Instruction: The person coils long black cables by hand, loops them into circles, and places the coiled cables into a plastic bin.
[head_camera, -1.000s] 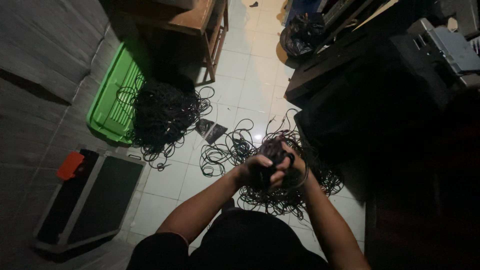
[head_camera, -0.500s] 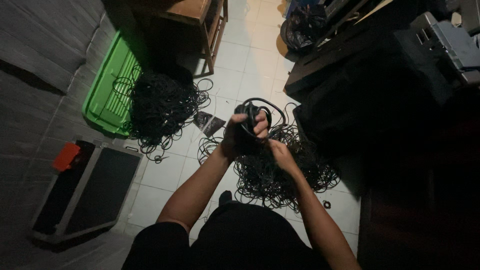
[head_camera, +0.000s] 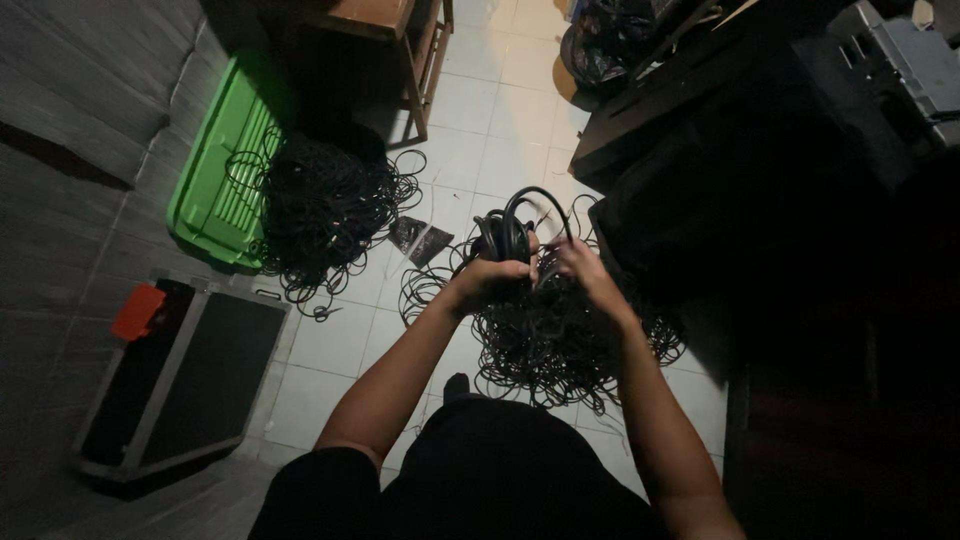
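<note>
The left hand (head_camera: 487, 281) gripped a looped coil of thin black cable (head_camera: 515, 228) — winding looked underway. The right hand (head_camera: 580, 268) pinched its strand above the tangled black cable heap (head_camera: 560, 340) on the white tiled floor (head_camera: 330, 345) — another loop seemed due.

Cable coil (head_camera: 515, 225) above floor tangle (head_camera: 560, 335); second cable heap (head_camera: 325, 205) left, beside crate (head_camera: 215, 170).

A green plastic crate (head_camera: 215, 170) lies beside a wooden table (head_camera: 400, 30), a black case (head_camera: 180, 380) nearer.
</note>
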